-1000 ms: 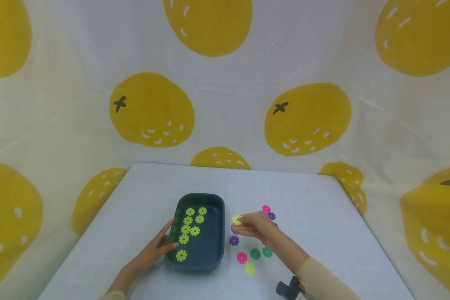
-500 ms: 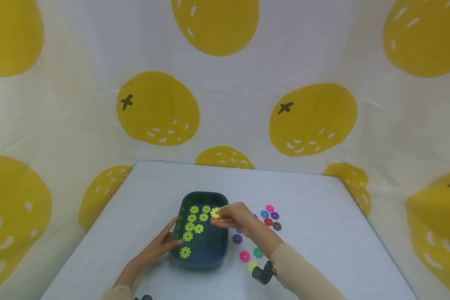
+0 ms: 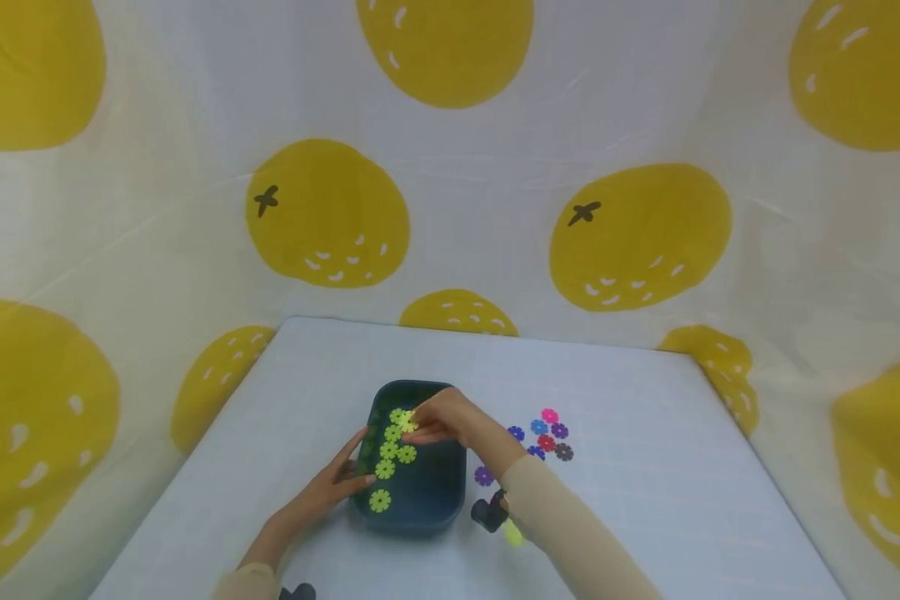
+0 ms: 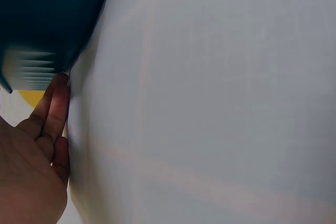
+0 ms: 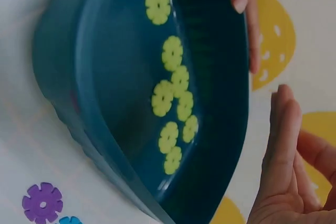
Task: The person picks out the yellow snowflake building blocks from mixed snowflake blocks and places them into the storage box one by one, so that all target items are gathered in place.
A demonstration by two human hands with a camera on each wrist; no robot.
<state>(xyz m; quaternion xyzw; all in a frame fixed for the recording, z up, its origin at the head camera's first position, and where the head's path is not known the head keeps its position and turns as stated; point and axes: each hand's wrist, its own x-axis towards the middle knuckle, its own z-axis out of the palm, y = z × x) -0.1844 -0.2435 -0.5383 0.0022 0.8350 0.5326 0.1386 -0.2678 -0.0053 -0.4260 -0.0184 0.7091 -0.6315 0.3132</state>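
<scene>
A dark teal plastic basin (image 3: 429,496) stands on the white-covered table, with several yellow-green interlocking flower discs (image 5: 163,98) lying inside. My left hand (image 3: 328,487) grips the basin's left side, its thumb over the rim and its fingers against the outer wall. Over the basin's far part, my right hand (image 3: 450,418) pinches a yellow-green interlocking flower disc (image 3: 407,422) at its fingertips. That held disc does not show in the right wrist view, where the fingers (image 5: 286,140) appear above the rim.
Right of the basin lie several loose discs: pink (image 3: 550,415), red (image 3: 546,442), grey (image 3: 564,452), purple (image 3: 483,476) and blue ones. A yellow-green disc (image 3: 513,532) lies partly behind the right sleeve. A cloth with lemon prints (image 3: 637,237) hangs around the table.
My right hand has carried the yellow-green disc leftward, from beside the basin to above its inside. The left hand keeps its place on the rim. The head view has shifted slightly.
</scene>
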